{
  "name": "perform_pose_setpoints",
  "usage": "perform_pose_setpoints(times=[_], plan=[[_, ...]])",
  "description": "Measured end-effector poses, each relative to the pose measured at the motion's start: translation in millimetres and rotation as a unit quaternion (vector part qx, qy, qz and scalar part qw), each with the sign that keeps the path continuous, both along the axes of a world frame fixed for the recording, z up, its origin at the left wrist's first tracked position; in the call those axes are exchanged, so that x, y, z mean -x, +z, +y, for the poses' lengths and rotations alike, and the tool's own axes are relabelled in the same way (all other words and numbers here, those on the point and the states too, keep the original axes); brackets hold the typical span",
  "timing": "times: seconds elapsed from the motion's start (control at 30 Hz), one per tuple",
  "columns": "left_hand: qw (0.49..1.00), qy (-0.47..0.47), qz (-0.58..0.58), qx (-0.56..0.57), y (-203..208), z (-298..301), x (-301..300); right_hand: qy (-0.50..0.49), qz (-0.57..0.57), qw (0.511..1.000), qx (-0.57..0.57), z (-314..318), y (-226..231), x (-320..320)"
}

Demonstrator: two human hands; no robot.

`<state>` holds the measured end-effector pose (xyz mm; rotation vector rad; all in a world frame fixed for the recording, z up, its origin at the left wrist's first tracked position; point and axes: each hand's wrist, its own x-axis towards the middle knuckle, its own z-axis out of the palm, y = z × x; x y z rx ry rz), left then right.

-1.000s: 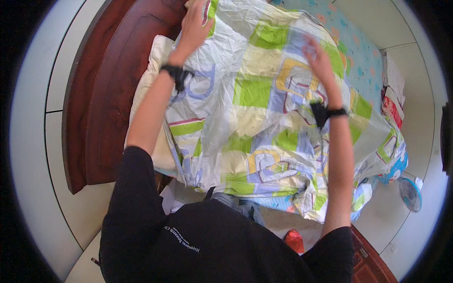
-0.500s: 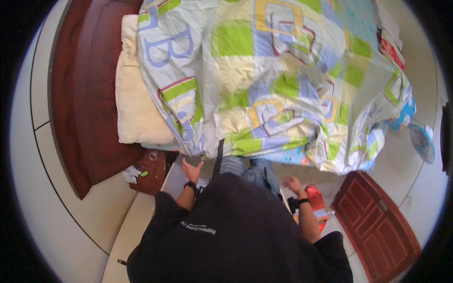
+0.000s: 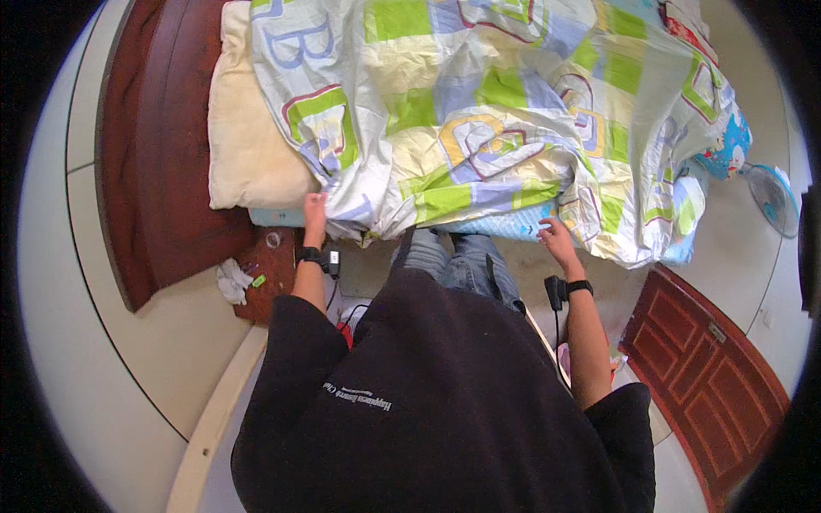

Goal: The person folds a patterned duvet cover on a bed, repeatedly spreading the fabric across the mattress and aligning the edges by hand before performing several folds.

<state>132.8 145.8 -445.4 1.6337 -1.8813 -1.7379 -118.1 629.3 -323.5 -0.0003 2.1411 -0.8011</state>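
A rumpled duvet cover with green, yellow, white and blue blocks and letter shapes is spread over the bed. At its near left corner my left hand is closed, apparently pinching the cover's edge; the fingertips are partly hidden. My right hand is at the bed's near edge, right of my legs, fingers apart and curved, with nothing visible in it. Beside that hand, the cover's hem hangs over a light blue mattress. A cream pillow-like pad lies at the left, partly under the cover.
Left stands a dark red wooden headboard; below it, a small brown cabinet bears a tape roll and crumpled white tissue. A fan stands at the right, a red-brown panelled door at the lower right. Black wrist devices with cables are on both arms.
My left hand has reached forward to the cover's corner and closed there. My right hand has moved forward to the bed's edge. The bed sits higher in the picture.
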Motion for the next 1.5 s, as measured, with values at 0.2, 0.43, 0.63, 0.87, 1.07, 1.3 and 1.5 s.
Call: perform_pose_setpoints(times=[0.2, 0.43, 0.63, 0.87, 1.07, 1.3, 1.5], plan=[[0.958, 0.112, 0.006, 0.262, 97.8, -66.6, -62.2, 0.028, -0.046, 0.998, -0.037, -0.8, -79.9, -5.6], [0.885, 0.279, 0.121, 0.352, 192.7, -165.7, -94.9, -0.394, -0.27, 0.878, 0.029, 12.9, -167.0, 21.2], [0.843, 0.296, -0.066, 0.444, 76.2, -50.1, -56.5, -0.515, -0.29, 0.784, 0.191, 26.2, -198.3, 52.3], [0.76, 0.485, -0.002, -0.432, -85.6, 209.2, -40.9, -0.475, -0.269, 0.781, 0.302, -10.6, -80.9, 39.2], [0.735, 0.464, 0.214, -0.445, -29.6, 221.6, 43.1, -0.306, -0.26, 0.895, 0.193, 87.0, -2.6, -22.5], [0.813, 0.451, 0.05, -0.365, -12.8, 180.1, -46.4, -0.085, -0.331, 0.939, 0.032, 104.8, 46.1, -44.6], [0.84, 0.415, 0.199, -0.287, 44.6, 148.6, -102.6, -0.071, -0.359, 0.926, 0.093, 94.9, 55.9, -34.7]])
